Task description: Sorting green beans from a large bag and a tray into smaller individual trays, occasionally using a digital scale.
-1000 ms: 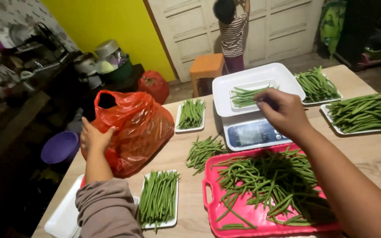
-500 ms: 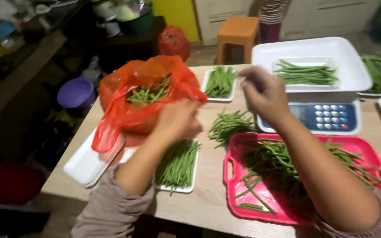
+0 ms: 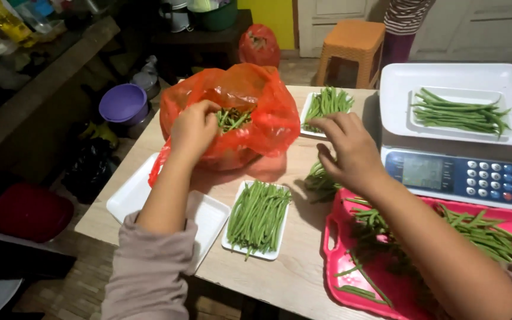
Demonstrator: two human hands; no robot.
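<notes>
Left hand (image 3: 194, 127) grips the rim of the crumpled orange plastic bag (image 3: 250, 112) of green beans (image 3: 232, 118) on the table; right hand (image 3: 348, 151) hovers open-fingered beside it. Holding the mouth wide, seemingly, eases reaching in.

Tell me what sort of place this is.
Probably a home kitchen or back room used for packing vegetables. A digital scale weighs green beans on a wooden table, foam trays wait stacked, and pots sit behind. The left hand holds open a red plastic bag.
</notes>
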